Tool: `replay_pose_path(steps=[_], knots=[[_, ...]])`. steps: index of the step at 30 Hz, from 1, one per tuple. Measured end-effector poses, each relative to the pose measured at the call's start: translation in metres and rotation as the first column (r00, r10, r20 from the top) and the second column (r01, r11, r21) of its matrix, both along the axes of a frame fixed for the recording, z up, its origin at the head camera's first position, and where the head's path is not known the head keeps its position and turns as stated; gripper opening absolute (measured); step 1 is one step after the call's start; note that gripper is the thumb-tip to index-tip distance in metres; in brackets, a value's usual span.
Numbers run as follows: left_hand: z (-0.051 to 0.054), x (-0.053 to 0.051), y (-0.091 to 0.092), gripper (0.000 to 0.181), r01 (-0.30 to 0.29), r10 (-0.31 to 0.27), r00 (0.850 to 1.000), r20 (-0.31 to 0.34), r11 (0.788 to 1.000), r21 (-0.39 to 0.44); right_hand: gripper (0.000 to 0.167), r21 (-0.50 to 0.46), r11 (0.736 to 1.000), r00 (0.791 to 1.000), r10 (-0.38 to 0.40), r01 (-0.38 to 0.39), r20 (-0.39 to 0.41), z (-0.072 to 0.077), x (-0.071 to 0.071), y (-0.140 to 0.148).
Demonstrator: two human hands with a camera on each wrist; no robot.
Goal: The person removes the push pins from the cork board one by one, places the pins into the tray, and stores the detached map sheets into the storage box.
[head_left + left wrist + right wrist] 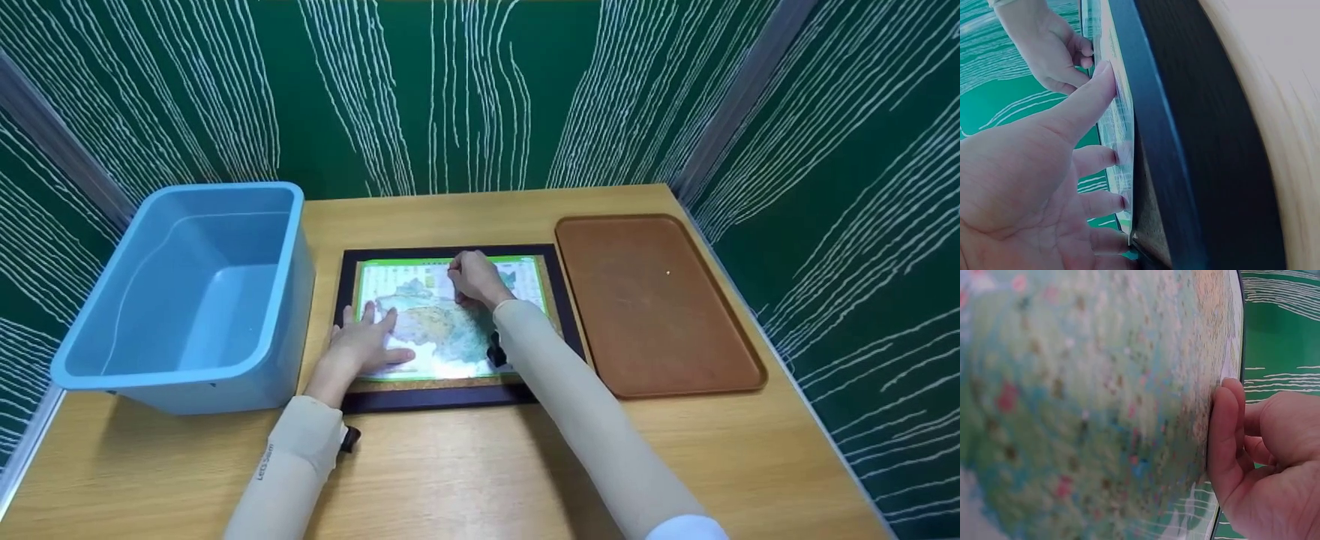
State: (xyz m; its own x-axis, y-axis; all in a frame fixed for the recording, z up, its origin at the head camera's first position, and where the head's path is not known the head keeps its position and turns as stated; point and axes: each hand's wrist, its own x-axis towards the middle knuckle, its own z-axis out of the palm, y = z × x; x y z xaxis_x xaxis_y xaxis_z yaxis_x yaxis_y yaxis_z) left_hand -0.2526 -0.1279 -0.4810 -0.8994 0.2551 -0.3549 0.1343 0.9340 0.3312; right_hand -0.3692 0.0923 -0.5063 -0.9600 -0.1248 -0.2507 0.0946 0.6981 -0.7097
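Note:
A colourful map sheet (450, 341) with a green edge lies on a cork board (427, 385) inside a dark frame (450, 399). My left hand (364, 346) rests spread on the sheet's left part; the left wrist view shows its thumb and fingertips touching the sheet, with the hand (1022, 174) seen from the palm side. Near the top centre, my right hand (476, 279) touches the map with curled fingers. In the right wrist view the hand (1269, 467) is against the map surface (1100, 382); no held thing is visible, and its fingertips are partly hidden.
A deep blue bin (184, 300) stands at the left of the wooden table (450, 465). To the right of the frame lies a brown tray (660, 307), close beside it. Green walls (480, 97) with white lines enclose the table's back and sides.

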Motion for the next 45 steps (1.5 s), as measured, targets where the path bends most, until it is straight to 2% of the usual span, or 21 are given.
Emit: replay_pose_path(steps=[8,15,25,38,45], knots=[[-0.001,0.001,-0.001,0.088,-0.003,0.003,1.0,0.004,1.0,0.003,0.011,-0.045,0.999,0.998,-0.004,0.006,0.055,0.003,-0.001,0.002],[-0.002,0.001,0.0,0.089,-0.003,0.003,1.0,0.011,1.0,0.003,0.013,-0.063,0.998,0.997,-0.014,0.018,0.071,0.001,-0.001,0.006],[-0.002,0.001,0.003,0.088,0.007,-0.007,1.0,-0.004,1.0,0.002,0.019,-0.227,0.973,0.994,-0.014,0.038,0.106,0.008,0.006,0.014],[-0.002,0.001,0.002,0.088,0.008,-0.008,1.0,-0.007,1.0,0.021,0.016,-0.202,0.978,0.989,-0.018,0.047,0.144,0.009,0.003,0.014],[-0.003,0.0,0.001,0.088,-0.001,0.001,1.0,-0.011,1.0,0.028,0.012,-0.075,0.996,0.994,-0.038,0.046,0.102,0.004,-0.005,0.004]])
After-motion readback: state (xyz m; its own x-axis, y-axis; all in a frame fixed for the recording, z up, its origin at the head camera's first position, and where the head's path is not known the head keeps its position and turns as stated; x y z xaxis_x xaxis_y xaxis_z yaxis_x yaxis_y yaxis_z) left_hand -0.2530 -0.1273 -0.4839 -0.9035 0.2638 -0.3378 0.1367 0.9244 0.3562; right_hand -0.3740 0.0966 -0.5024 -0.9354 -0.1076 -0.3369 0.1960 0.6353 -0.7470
